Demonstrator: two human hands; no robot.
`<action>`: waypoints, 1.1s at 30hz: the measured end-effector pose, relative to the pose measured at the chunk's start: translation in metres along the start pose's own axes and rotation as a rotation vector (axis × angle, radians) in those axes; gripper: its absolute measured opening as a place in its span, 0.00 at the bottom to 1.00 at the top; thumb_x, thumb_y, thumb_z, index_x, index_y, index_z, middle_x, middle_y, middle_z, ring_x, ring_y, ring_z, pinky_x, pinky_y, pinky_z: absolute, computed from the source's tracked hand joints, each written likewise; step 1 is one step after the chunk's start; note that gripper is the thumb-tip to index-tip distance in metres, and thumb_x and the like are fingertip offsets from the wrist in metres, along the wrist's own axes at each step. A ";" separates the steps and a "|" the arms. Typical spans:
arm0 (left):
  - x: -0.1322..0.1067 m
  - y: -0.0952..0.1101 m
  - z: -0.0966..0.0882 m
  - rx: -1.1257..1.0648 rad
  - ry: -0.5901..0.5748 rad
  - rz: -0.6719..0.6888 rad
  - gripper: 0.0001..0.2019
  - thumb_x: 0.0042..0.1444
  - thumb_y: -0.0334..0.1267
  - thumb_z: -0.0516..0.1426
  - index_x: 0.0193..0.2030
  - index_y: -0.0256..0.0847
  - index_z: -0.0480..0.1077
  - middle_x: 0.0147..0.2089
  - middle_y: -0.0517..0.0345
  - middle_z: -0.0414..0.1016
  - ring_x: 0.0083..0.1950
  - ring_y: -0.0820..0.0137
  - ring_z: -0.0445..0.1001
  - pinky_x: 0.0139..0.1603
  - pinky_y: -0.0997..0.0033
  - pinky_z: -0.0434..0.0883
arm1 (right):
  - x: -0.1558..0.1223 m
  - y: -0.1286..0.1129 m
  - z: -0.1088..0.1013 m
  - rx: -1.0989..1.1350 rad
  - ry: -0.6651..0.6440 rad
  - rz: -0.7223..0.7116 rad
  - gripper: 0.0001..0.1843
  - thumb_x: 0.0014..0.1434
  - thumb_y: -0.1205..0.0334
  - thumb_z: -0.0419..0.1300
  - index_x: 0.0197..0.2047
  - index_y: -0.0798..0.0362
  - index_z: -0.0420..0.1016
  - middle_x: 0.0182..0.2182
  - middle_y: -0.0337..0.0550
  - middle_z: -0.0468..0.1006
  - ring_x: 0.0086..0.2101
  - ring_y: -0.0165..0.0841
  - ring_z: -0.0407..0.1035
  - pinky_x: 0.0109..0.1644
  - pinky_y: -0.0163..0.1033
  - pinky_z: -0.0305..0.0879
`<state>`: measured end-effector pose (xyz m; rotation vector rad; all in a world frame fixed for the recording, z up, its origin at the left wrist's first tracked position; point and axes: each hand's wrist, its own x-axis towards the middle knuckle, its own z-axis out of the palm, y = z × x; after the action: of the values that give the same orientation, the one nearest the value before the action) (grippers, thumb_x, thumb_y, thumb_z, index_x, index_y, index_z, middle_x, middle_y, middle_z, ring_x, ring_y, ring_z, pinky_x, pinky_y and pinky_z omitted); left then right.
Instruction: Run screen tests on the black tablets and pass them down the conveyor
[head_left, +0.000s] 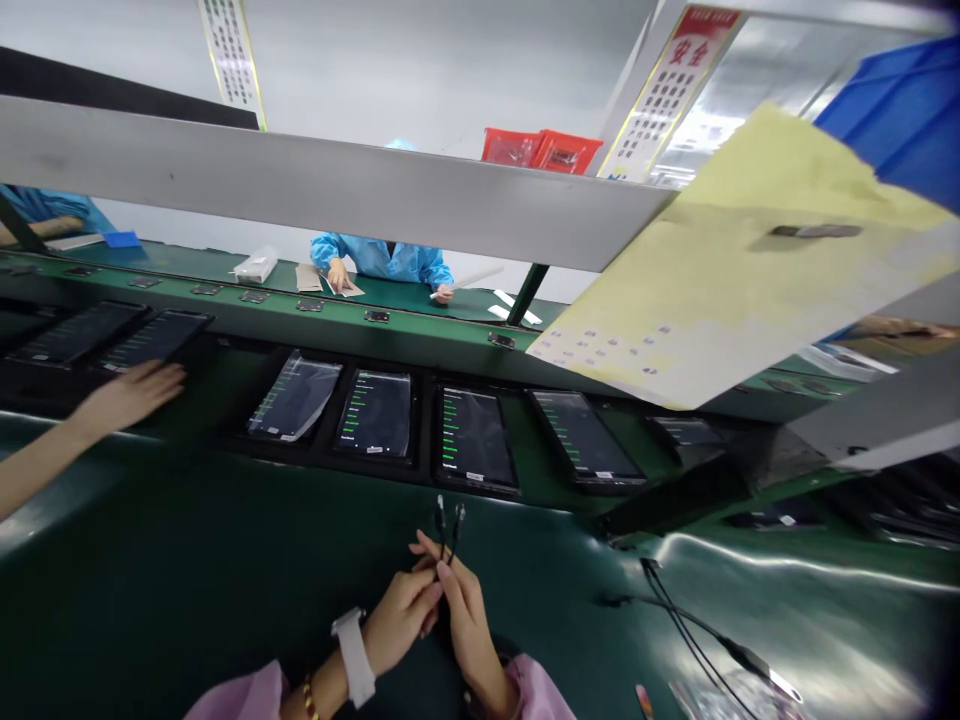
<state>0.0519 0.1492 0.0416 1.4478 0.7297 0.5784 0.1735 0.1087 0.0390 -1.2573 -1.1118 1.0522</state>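
My left hand (pixel 401 615) and my right hand (pixel 465 610) meet low in the middle above the green table (pixel 187 580). Both are closed on two thin black cables (pixel 448 528) whose plug ends stick up side by side between my fingers. A white watch sits on my left wrist. Beyond my hands a row of dark tablets lies on the conveyor; the nearest tablet (pixel 475 437) shows green text lines. One tablet (pixel 295 397) at the left still wears loose clear film.
Another person's hand (pixel 131 392) reaches in from the left beside a tablet (pixel 154 340). A worker in blue (pixel 382 260) sits across the line. More black cables (pixel 697 630) lie at right. A yellowish sheet (pixel 742 270) and a metal rail (pixel 300 190) hang overhead.
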 end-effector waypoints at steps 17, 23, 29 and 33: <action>-0.001 0.006 0.002 0.003 0.077 0.041 0.34 0.63 0.68 0.46 0.30 0.34 0.70 0.23 0.61 0.59 0.25 0.74 0.55 0.27 0.73 0.52 | -0.003 0.021 -0.003 -0.118 0.011 -0.067 0.24 0.71 0.46 0.48 0.63 0.44 0.71 0.56 0.43 0.76 0.53 0.34 0.70 0.62 0.40 0.64; -0.002 0.005 0.001 0.059 0.073 0.072 0.36 0.64 0.68 0.44 0.35 0.33 0.72 0.27 0.59 0.62 0.27 0.73 0.58 0.29 0.73 0.54 | -0.002 0.013 -0.005 -0.103 -0.046 0.011 0.26 0.69 0.41 0.47 0.59 0.43 0.75 0.53 0.43 0.78 0.55 0.39 0.69 0.64 0.45 0.62; 0.000 0.005 -0.001 0.100 0.055 0.094 0.34 0.65 0.68 0.43 0.29 0.36 0.66 0.23 0.61 0.59 0.25 0.73 0.58 0.29 0.72 0.54 | -0.003 0.013 -0.005 -0.075 -0.038 0.061 0.29 0.68 0.38 0.47 0.57 0.44 0.77 0.51 0.46 0.78 0.55 0.44 0.69 0.66 0.52 0.58; 0.001 0.008 -0.002 0.102 0.046 0.122 0.34 0.65 0.67 0.43 0.27 0.37 0.65 0.22 0.62 0.59 0.25 0.73 0.58 0.29 0.72 0.55 | -0.002 0.014 -0.005 -0.054 -0.040 0.077 0.29 0.67 0.38 0.47 0.57 0.45 0.78 0.51 0.46 0.78 0.55 0.44 0.69 0.66 0.53 0.58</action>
<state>0.0514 0.1514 0.0492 1.5859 0.7188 0.6788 0.1783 0.1061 0.0246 -1.3359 -1.1370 1.1158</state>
